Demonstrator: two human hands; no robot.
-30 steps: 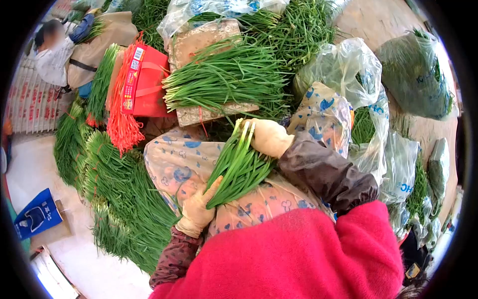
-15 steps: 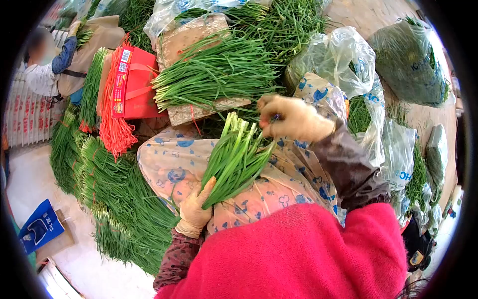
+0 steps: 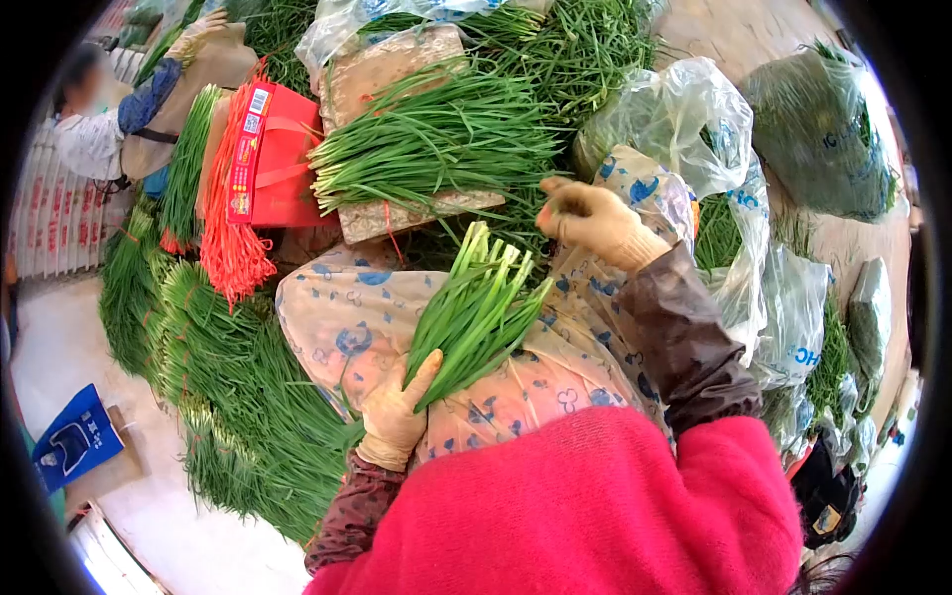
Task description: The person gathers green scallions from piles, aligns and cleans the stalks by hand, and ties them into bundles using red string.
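Note:
My gloved left hand (image 3: pixel 395 409) is closed around the leafy lower end of a bunch of garlic chives (image 3: pixel 474 322). The pale cut stems of that bunch point up and away from me, above an apron (image 3: pixel 372 307) with blue prints spread over my lap. To the right of the stem ends, my gloved right hand (image 3: pixel 598 220) hovers with bent fingers, their tips apart, and I see nothing between them. A big loose pile of garlic chives (image 3: pixel 436 139) lies ahead on a worn board (image 3: pixel 416 213), its stem ends facing left.
Red ties (image 3: pixel 230 253) hang beside a red box (image 3: pixel 283 169) on the left. Tied chive bundles (image 3: pixel 238 377) are stacked on the floor at left. Plastic bags of greens (image 3: pixel 818 129) stand at right. Another person (image 3: pixel 99 119) works at the upper left.
My right hand has shifted slightly right, away from the stems, and its fingers have loosened. The left hand keeps its hold on the bunch. The other person's gloved hand has moved up and right.

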